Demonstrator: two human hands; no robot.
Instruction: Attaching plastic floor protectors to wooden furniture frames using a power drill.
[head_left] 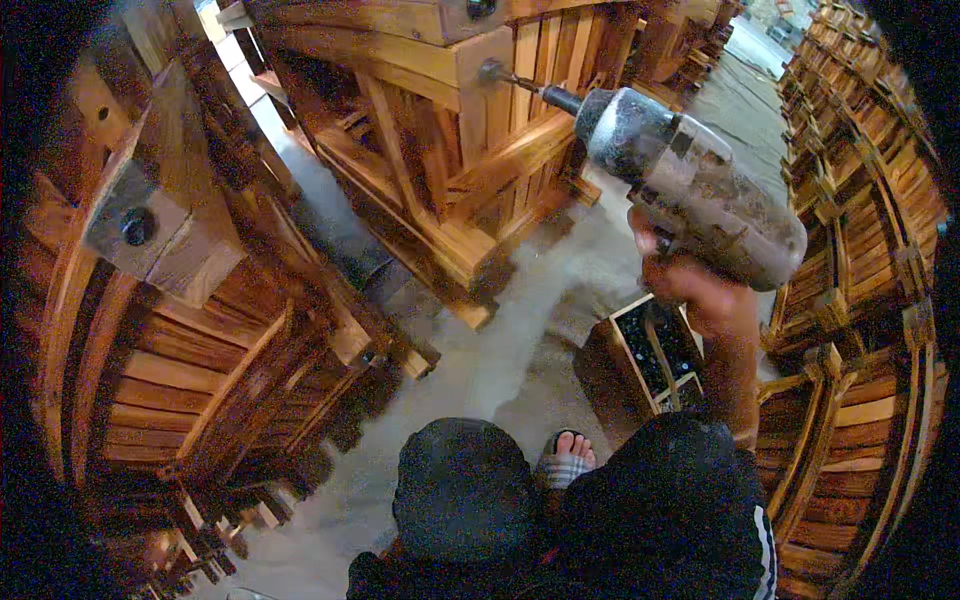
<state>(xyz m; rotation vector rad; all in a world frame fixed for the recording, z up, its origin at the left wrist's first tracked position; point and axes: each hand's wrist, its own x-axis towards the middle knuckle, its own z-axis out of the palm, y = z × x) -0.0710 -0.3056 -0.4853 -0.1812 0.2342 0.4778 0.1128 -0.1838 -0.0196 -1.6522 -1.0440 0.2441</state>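
The grey power drill sits in the right hand's grip, fingers wrapped tight around its handle, its bit pressed into the wooden chair frame. Below the drill, a wooden box of dark screws rests on the floor. The left hand is out of view.

Box of dark screws, stacked wooden frames.
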